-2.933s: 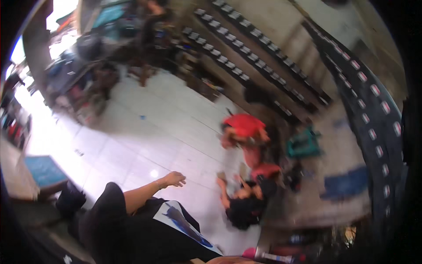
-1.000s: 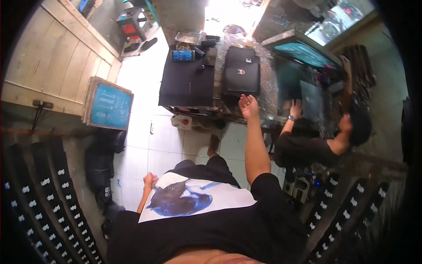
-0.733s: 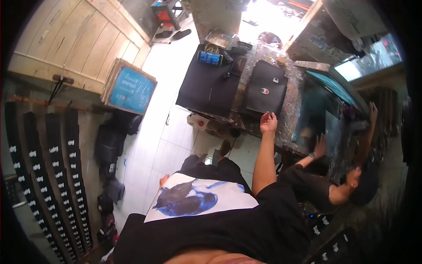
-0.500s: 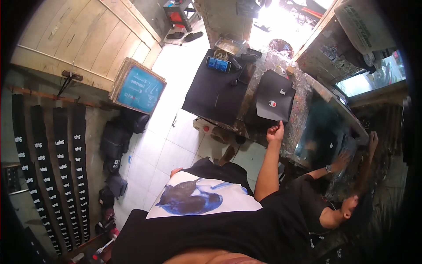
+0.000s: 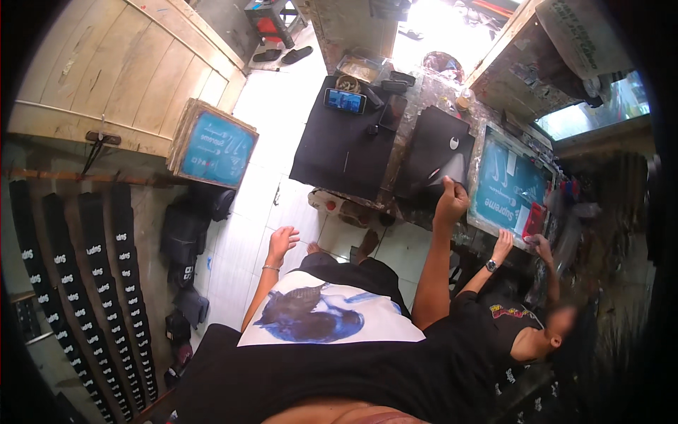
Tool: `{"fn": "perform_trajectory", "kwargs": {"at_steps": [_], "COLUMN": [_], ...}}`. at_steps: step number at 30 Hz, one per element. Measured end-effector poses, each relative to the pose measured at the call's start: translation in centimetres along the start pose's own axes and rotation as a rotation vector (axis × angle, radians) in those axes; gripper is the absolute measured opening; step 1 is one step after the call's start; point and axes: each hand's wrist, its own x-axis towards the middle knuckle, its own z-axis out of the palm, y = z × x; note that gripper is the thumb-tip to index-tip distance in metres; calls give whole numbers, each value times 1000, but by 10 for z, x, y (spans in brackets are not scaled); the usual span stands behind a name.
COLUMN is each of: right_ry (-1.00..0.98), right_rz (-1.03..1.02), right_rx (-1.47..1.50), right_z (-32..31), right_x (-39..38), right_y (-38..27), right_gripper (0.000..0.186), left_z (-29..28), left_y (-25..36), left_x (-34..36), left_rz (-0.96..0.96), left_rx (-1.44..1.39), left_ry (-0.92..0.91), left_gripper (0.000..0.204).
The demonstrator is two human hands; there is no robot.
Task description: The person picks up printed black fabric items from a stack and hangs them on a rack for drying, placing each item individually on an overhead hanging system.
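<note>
My right hand (image 5: pixel 452 198) pinches the near corner of a black sheet (image 5: pixel 429 141) on the paint-spattered table (image 5: pixel 422 92), lifting it so that a pale side shows. A small white mark is on the sheet. My left hand (image 5: pixel 282 240) is over the floor near my legs, its fingers loosely apart and empty. Left of the sheet lies a black mat (image 5: pixel 332 145) with a phone (image 5: pixel 345 100) on it. At the right, a co-worker (image 5: pixel 512 325) in dark clothes has both hands on a turquoise printing screen (image 5: pixel 505 180), lying flat beside the sheet.
Turquoise screens (image 5: pixel 215 152) lean by a wooden door (image 5: pixel 92 71) at the left. Black printed strips (image 5: pixel 92 247) hang below the door. Black bags (image 5: pixel 183 240) sit beside them. A white tiled floor (image 5: pixel 251 205) runs past the table to a stool (image 5: pixel 272 21) and sandals (image 5: pixel 296 55).
I have turned to face the table. My right hand has gripped and raised the sheet's corner. My left hand has come up into view. The co-worker's screen has been lowered flat.
</note>
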Motion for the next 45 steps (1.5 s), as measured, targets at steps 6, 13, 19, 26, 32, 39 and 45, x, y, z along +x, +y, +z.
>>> {"fn": "perform_trajectory", "kwargs": {"at_steps": [6, 13, 19, 26, 32, 39, 45], "right_ry": [-175, -435, -654, -723, -797, -669, -547], "right_rz": [25, 266, 264, 321, 419, 663, 703], "right_rx": [35, 134, 71, -23, -3, 444, 404], "right_z": [23, 73, 110, 141, 163, 178, 166], "right_x": [-57, -132, -183, -205, -215, -240, -234], "right_y": [-35, -68, -56, -43, -29, -12, 26], "right_gripper": [11, 28, 29, 4, 15, 25, 31], "left_z": [30, 7, -34, -72, -93, -104, -100], "left_y": [87, 160, 182, 189, 218, 221, 234], "left_x": [21, 56, 81, 98, 85, 81, 65], "left_rz": [129, 324, 75, 184, 172, 305, 354], "left_rx": [97, 5, -244, -228, -313, -164, -36], "left_ry": [-288, -612, -890, -818, -740, -709, -737], "left_gripper": [32, 43, 46, 25, 22, 20, 22]}}
